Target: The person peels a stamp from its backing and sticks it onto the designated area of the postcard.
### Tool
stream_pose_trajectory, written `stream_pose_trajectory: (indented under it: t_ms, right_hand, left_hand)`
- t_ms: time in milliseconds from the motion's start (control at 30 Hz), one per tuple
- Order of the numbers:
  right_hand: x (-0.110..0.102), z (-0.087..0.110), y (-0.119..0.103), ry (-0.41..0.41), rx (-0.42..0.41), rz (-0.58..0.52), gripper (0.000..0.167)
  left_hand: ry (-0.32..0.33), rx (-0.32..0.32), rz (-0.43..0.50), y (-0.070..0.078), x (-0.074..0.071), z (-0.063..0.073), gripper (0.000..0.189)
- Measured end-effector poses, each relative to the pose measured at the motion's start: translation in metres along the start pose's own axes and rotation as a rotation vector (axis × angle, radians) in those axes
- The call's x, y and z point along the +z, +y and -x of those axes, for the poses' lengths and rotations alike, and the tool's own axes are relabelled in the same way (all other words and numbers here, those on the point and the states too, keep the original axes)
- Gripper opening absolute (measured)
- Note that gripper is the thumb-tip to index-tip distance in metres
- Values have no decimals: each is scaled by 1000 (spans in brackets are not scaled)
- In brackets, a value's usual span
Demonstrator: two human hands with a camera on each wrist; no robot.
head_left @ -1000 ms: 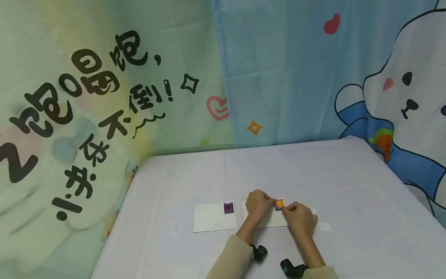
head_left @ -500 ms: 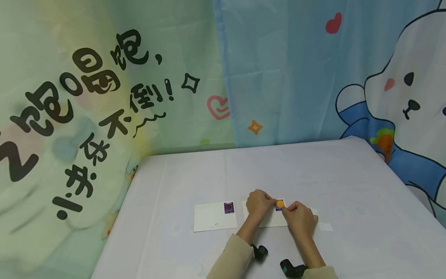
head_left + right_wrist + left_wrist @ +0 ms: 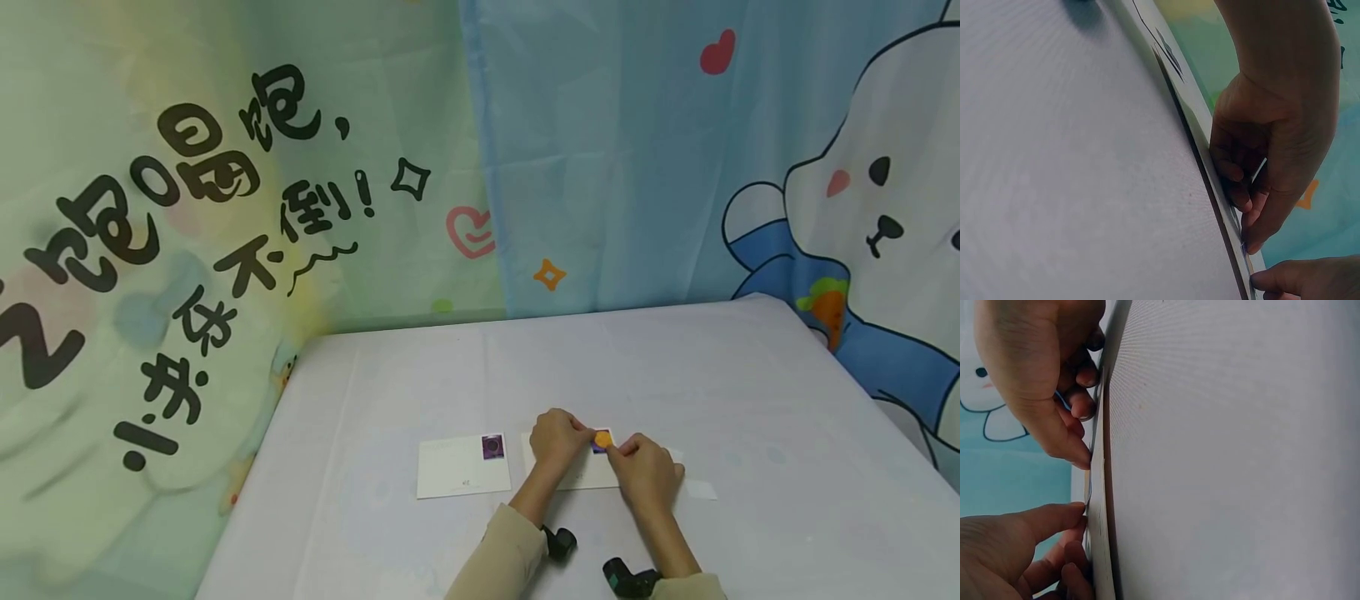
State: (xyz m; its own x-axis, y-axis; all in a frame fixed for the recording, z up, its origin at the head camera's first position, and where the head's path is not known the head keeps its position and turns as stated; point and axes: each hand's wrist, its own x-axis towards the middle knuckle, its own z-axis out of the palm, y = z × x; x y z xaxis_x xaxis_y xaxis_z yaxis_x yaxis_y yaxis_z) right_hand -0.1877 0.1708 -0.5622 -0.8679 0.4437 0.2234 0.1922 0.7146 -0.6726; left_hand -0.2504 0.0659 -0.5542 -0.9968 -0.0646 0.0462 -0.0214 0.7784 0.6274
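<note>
A stamp (image 3: 603, 439) with an orange round picture on a purple-blue ground lies at the top right corner of the right-hand white card (image 3: 592, 475). My left hand (image 3: 558, 435) pinches its left edge between thumb and forefinger. At the stamp's lower right edge, the thumb and forefinger of my right hand (image 3: 648, 471) pinch too. The left wrist view shows both hands low over the card edge, the left hand (image 3: 1016, 550) below and the right hand (image 3: 1041, 375) above. My forearms hide part of the card.
Left of the hands lies another white card (image 3: 463, 471) with a purple stamp (image 3: 492, 447) in its top right corner. A small white slip (image 3: 701, 489) is right of my right hand. The white-covered table (image 3: 375, 392) meets a printed curtain (image 3: 600, 167) behind.
</note>
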Motion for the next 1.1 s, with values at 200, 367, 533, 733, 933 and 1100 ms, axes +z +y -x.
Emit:
stream_pose_trajectory:
  t_ms: [200,367,533,733,933,1100]
  right_hand:
    - [0,0,0,-5,1,8,22]
    - [-1,-1,1,0,0,6,22]
    - [-1,-1,1,-1,-5,-1,22]
    - [1,-1,3,6,-13,-1,23]
    - [2,-1,4,4,-11,8,23]
    - [1,0,3,2,-3,6,23]
  left_hand:
    - [4,20,5,-1,1,0,22]
    - [17,33,16,-2,0,0,28]
    - [24,7,48,-2,-1,0,35]
    - [17,-17,76,-3,-1,-1,32]
    - [26,-12,74,-3,-1,-1,31]
    - [37,-5,57,-2,0,0,31]
